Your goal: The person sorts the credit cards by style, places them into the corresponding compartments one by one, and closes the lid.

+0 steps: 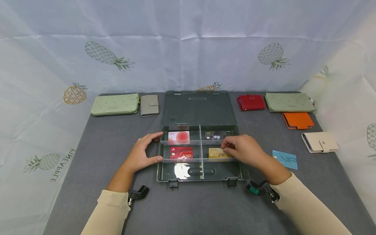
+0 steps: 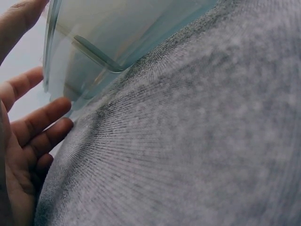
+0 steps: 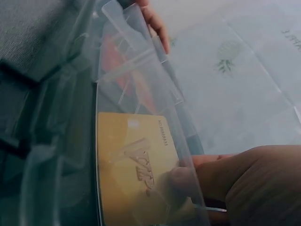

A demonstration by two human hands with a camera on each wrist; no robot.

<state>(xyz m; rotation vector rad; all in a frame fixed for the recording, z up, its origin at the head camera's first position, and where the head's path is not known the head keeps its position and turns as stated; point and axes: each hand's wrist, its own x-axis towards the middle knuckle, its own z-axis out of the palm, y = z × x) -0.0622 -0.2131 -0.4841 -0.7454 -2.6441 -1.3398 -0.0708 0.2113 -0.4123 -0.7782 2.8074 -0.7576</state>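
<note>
A clear green box [image 1: 160, 178] lies open on the grey cloth, its lid [image 1: 199, 107] folded back. Its compartments hold a pink card [image 1: 178, 137], a red VIP card [image 1: 181, 152], a black VIP card [image 1: 215, 135] and a gold card [image 1: 215, 153]. My left hand [image 1: 157, 146] rests against the box's left wall with its fingers [image 2: 28, 127] spread. My right hand [image 1: 225, 147] curls over the right side and pinches the gold card [image 3: 131, 174] by its edge in its compartment. A blue VIP card [image 1: 284, 159] lies on the cloth to the right.
Wallets line the back: a long pale green one [image 1: 115, 104] and a grey one [image 1: 149, 105] at left; a red one [image 1: 251, 102], a long green one [image 1: 289, 102], an orange one [image 1: 298, 120] and a cream one [image 1: 319, 142] at right. Pineapple-print sheets wall the table.
</note>
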